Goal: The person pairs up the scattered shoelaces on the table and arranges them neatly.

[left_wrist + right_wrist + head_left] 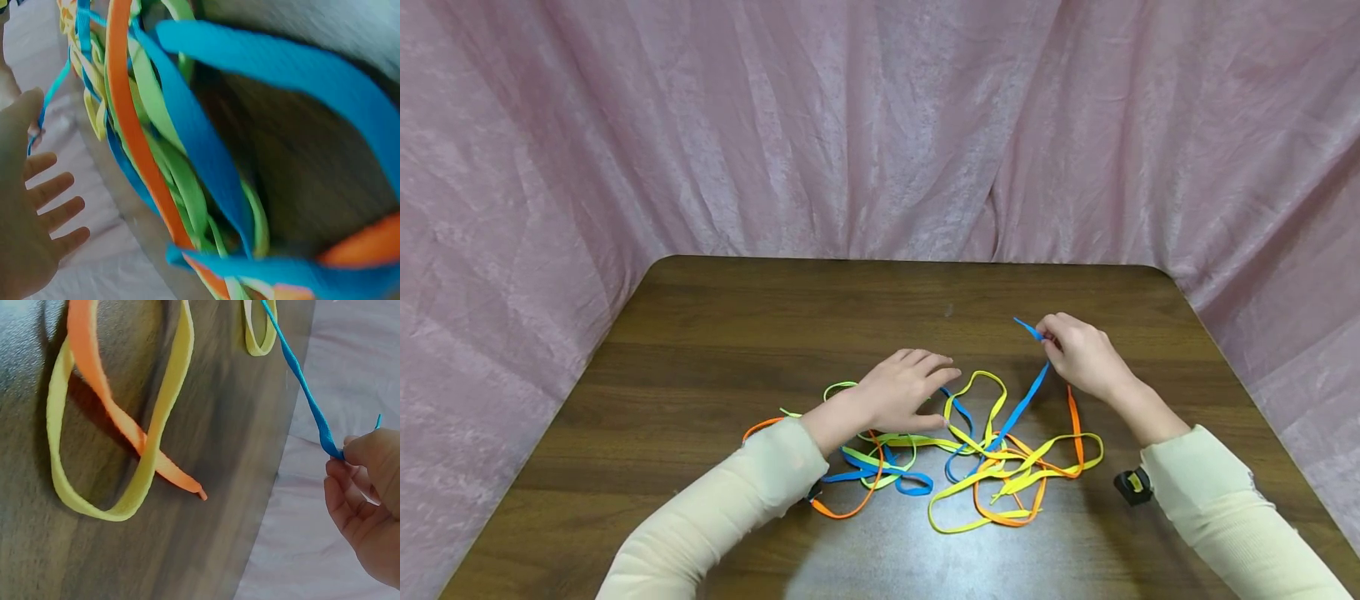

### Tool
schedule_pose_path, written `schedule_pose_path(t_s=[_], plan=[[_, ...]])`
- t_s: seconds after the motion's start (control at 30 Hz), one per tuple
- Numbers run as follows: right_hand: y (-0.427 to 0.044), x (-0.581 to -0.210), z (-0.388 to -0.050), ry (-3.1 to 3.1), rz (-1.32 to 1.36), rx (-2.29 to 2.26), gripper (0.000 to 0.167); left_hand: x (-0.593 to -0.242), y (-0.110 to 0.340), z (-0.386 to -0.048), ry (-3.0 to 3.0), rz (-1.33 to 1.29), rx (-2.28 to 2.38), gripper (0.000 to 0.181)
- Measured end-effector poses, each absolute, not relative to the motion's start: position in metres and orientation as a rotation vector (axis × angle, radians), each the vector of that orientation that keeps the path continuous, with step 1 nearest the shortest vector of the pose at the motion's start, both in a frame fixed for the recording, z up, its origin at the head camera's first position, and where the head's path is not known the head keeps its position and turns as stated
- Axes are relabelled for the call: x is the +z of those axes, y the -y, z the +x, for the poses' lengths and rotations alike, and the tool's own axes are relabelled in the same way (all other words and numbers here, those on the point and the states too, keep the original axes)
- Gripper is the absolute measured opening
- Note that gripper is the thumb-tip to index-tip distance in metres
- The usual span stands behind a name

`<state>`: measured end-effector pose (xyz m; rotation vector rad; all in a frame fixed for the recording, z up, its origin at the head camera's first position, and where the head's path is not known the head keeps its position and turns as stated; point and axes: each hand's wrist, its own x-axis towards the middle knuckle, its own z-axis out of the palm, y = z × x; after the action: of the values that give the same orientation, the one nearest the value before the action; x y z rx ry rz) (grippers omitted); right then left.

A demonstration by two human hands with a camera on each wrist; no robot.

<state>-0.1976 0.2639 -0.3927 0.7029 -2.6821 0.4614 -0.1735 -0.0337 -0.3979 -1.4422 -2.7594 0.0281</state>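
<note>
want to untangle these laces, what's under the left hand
Orange lace, green lace and blue lace show around the left hand. In the head view, the hand covers whatever lies directly beneath it, so crossings there can't be told.

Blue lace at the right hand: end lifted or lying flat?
Lifted: the right hand pinches the blue lace near one end; it slopes down to the tangle.

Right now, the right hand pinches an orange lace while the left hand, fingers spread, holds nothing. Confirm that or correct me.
The colour is wrong: the right hand pinches a blue lace, as the right wrist view shows. The left hand does hold nothing.
</note>
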Motion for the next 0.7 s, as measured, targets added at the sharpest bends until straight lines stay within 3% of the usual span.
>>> schedule_pose_path(t_s=[0.7], plan=[[-0.259, -0.384, -0.203, 2.57, 0.707, 0.471, 0.018, -0.41, -0.031, -0.154, 2.705, -1.399, 0.173, 0.043]])
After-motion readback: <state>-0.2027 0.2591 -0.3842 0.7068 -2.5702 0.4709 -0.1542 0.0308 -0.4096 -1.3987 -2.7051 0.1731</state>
